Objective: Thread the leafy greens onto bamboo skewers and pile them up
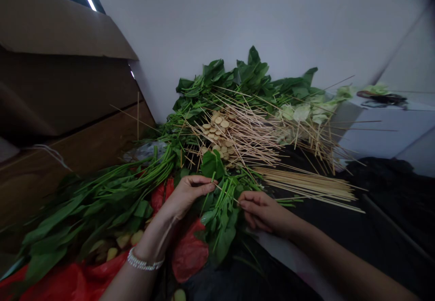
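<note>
Between the thumb and fingers of my left hand (195, 193), a leafy green stem (213, 175) is pinched. My right hand (261, 209) is closed around the end of a thin wooden skewer (231, 196), most of which the fingers hide. That skewer slants across to the left fingertips, passing a row of green stems, whose leaves (222, 235) hang below it. Behind both hands lie skewers threaded with pale round slices (217, 126). A bundle of bare skewers (309, 183) rests to the right of my right hand.
More leafy greens (98, 201) lie at the left over red plastic bags (64, 278). Finished-looking skewers of greens (251, 74) and pale cabbage-like leaves (306, 110) are piled against the white wall (238, 15). A cardboard box (64, 83) stands at left; black plastic (384, 201) lies at right.
</note>
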A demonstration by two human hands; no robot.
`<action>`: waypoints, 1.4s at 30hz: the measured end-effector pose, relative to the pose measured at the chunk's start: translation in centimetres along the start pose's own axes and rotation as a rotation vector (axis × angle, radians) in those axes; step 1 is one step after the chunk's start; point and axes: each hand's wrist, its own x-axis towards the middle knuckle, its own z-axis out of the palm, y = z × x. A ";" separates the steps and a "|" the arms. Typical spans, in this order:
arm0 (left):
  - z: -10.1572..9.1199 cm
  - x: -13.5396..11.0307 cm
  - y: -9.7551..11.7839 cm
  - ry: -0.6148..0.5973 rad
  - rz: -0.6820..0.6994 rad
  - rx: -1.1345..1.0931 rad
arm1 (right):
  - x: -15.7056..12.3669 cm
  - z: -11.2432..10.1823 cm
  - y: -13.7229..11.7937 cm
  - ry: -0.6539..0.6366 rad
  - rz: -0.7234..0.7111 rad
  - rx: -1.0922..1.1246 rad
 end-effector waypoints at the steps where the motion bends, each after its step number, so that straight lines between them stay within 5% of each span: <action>1: 0.0 0.0 0.0 -0.006 -0.008 0.006 | 0.0 0.1 0.0 0.001 0.001 -0.008; 10: 0.5 -0.2 -0.4 -0.097 0.067 0.171 | 0.0 0.2 0.1 0.017 -0.027 -0.017; 17: -1.7 0.2 1.3 0.172 0.264 0.252 | -1.9 -5.1 -2.5 0.181 -0.180 0.087; 22: -1.9 0.3 1.1 0.094 0.266 0.524 | -2.9 -7.4 -3.9 0.393 -0.269 0.206; 29: -3.8 0.5 1.3 0.058 0.318 0.861 | -2.9 -7.4 -3.6 0.294 -0.183 0.154; 37: -2.4 0.5 -0.5 0.068 0.299 1.360 | -2.6 -7.6 -3.3 0.262 -0.213 0.168; 42: -3.6 0.6 -0.3 0.006 0.217 1.316 | -2.3 -7.6 -2.8 0.209 -0.230 0.197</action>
